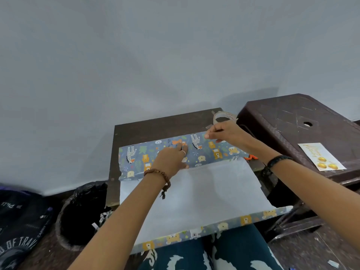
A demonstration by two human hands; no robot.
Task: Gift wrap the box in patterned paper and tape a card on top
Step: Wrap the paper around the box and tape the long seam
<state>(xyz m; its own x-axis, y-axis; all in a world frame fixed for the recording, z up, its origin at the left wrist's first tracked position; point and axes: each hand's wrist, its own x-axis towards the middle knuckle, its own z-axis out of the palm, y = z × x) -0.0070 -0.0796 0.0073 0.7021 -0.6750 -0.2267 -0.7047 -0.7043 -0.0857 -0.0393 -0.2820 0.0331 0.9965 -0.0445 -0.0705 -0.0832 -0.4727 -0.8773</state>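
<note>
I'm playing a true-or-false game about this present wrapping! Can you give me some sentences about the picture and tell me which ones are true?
1. The left hand presses on the patterned paper. True.
2. The card is already taped on the box. False: it lies on the brown stool at the right.
3. The tape roll sits on the table behind the right hand. True.
4. The paper has stripes only. False: it shows animals and leaves.
5. The bin stands to the right of the table. False: it is on the left.
</note>
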